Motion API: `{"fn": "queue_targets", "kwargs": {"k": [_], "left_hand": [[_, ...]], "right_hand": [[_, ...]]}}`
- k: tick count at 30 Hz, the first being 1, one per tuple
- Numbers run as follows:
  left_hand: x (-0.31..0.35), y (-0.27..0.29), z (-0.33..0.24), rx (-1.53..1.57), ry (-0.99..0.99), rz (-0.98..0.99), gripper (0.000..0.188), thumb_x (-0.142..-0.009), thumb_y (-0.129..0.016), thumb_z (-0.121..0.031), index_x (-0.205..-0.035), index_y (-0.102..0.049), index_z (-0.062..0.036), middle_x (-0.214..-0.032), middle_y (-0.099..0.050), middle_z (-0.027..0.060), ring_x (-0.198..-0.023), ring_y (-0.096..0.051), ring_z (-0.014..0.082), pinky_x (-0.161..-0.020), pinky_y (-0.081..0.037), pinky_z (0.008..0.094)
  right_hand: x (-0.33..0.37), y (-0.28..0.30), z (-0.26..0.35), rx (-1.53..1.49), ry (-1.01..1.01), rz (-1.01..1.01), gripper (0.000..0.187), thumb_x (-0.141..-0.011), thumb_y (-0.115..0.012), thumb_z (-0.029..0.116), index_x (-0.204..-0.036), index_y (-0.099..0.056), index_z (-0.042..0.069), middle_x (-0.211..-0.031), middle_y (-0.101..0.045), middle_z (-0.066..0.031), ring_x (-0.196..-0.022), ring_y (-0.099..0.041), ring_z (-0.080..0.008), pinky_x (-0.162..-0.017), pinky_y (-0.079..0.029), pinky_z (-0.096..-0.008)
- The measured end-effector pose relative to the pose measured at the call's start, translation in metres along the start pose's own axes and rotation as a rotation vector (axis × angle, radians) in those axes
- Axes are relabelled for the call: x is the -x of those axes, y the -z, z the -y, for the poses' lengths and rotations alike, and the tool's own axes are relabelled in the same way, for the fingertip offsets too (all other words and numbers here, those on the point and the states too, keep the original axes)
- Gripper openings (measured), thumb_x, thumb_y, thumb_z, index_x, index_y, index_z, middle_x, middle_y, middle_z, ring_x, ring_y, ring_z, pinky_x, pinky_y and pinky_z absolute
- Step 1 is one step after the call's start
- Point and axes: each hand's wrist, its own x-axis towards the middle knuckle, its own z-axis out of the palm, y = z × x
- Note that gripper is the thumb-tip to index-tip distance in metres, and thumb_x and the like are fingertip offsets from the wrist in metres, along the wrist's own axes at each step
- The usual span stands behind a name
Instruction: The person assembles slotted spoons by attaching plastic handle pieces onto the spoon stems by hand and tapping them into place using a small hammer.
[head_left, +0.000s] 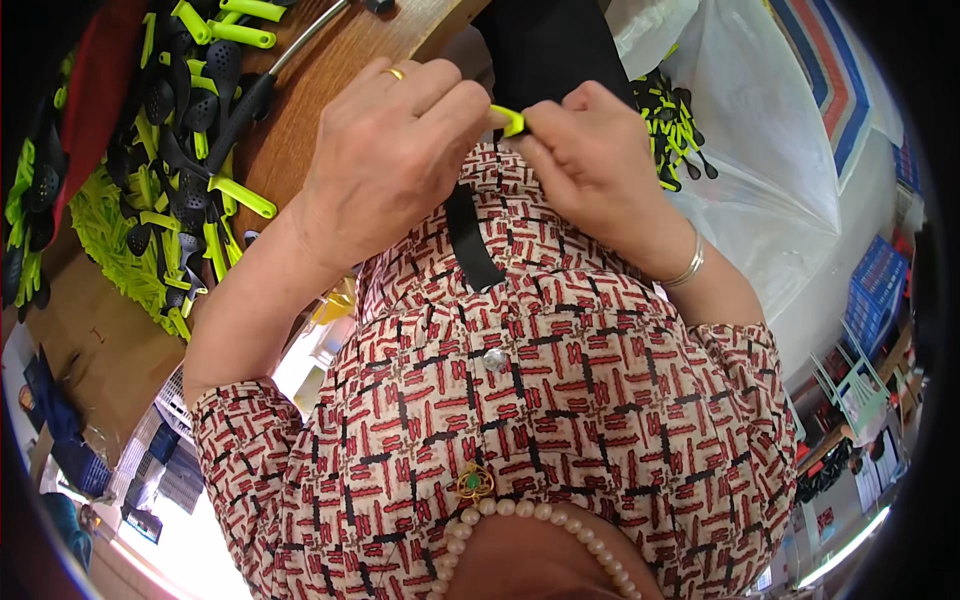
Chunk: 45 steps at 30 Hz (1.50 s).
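A lime-green piece (513, 121) with a dark end sits at the upper centre of the frame, pinched between the fingertips of both hands: the left hand (405, 150) on its left end, the right hand (605, 170) on its right. Black-and-green utensils (224, 65) lie heaped upper left by the brown worktop (315, 105). Small green-and-black pieces (676, 122) lie upper right beside whitish plastic sheeting (765, 150). Markings on the blue object (876, 283) at right are too small to read.

Wooden tabletop (285, 130), probably a strip light (846, 547)
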Motion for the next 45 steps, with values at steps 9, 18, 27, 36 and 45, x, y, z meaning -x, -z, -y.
{"fn": "queue_targets", "kwargs": {"k": [9,18,27,36,45], "left_hand": [[-0.01,0.027,0.015,0.124,-0.058,0.068,0.021,-0.075,-0.079,-0.007,-0.089,-0.064,-0.0024,-0.072,-0.051,0.0072,-0.062,-0.05,0.0257,-0.059,-0.041,0.0345],[-0.01,0.022,0.017,0.102,-0.148,0.069,0.023,-0.074,-0.079,-0.008,-0.09,-0.064,-0.0024,-0.072,-0.051,0.006,-0.062,-0.051,0.0249,-0.059,-0.041,0.0352],[-0.005,0.019,0.018,0.01,-0.195,0.036,0.02,-0.074,-0.072,-0.017,-0.078,-0.054,-0.0097,-0.073,-0.043,0.0027,-0.066,-0.049,0.019,-0.063,-0.039,0.0334],[-0.008,0.02,0.019,0.048,-0.229,0.038,0.029,-0.069,-0.081,-0.011,-0.087,-0.061,-0.0031,-0.071,-0.044,0.0038,-0.062,-0.048,0.0216,-0.059,-0.04,0.0344],[-0.004,0.013,0.008,0.033,-0.096,0.076,0.015,-0.074,-0.071,-0.012,-0.079,-0.057,-0.0098,-0.076,-0.049,0.0038,-0.072,-0.054,0.0211,-0.067,-0.041,0.034]], "right_hand": [[-0.013,0.023,-0.006,-0.467,-0.18,0.185,0.033,-0.087,-0.07,0.018,-0.068,-0.051,-0.001,-0.052,-0.039,-0.0145,-0.042,-0.035,-0.0215,-0.045,-0.029,-0.0346],[-0.019,0.026,-0.005,-0.454,-0.126,0.192,0.029,-0.086,-0.069,0.018,-0.067,-0.055,0.001,-0.051,-0.042,-0.0138,-0.042,-0.043,-0.0245,-0.045,-0.032,-0.0351],[-0.022,0.025,-0.004,-0.427,-0.077,0.201,0.024,-0.086,-0.068,0.017,-0.07,-0.059,0.001,-0.052,-0.046,-0.0142,-0.043,-0.047,-0.0253,-0.046,-0.034,-0.0362],[-0.022,0.026,-0.006,-0.37,-0.066,0.248,0.021,-0.085,-0.068,0.016,-0.072,-0.061,0.001,-0.053,-0.048,-0.0149,-0.045,-0.048,-0.0273,-0.048,-0.034,-0.0375],[-0.02,0.024,-0.007,-0.411,-0.059,0.257,0.023,-0.083,-0.07,0.016,-0.069,-0.059,0.001,-0.055,-0.047,-0.0148,-0.047,-0.047,-0.028,-0.051,-0.036,-0.0379]]}}
